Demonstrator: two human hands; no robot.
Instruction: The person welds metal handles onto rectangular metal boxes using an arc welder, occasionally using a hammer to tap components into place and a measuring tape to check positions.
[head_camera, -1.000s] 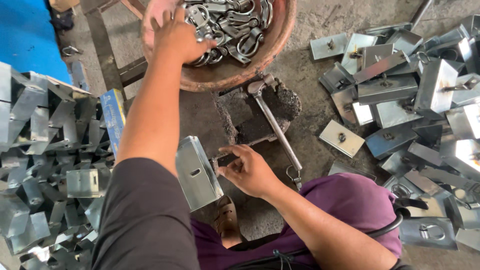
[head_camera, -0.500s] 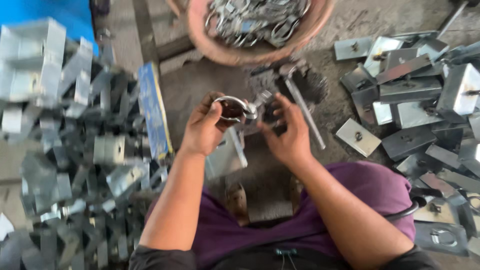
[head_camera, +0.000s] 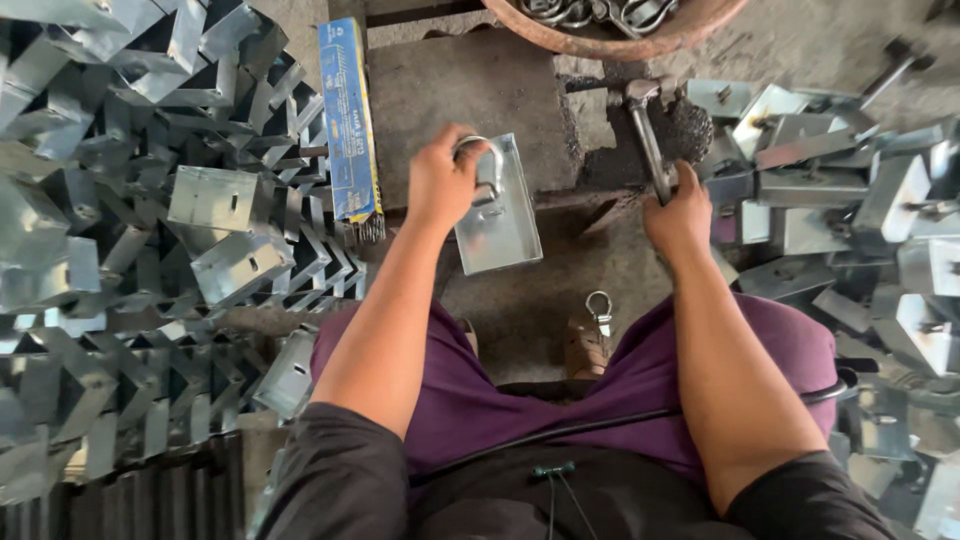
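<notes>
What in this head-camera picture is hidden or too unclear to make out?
- Bowl of metal loops: cut off by the top edge, so its contents are mostly unseen.
- Hammer: the right hand covers the lower handle.
- U-shaped shackle on the metal plate: the left hand hides how it sits in the plate.
- Small ring near the knee: too small to tell what it joins.
</notes>
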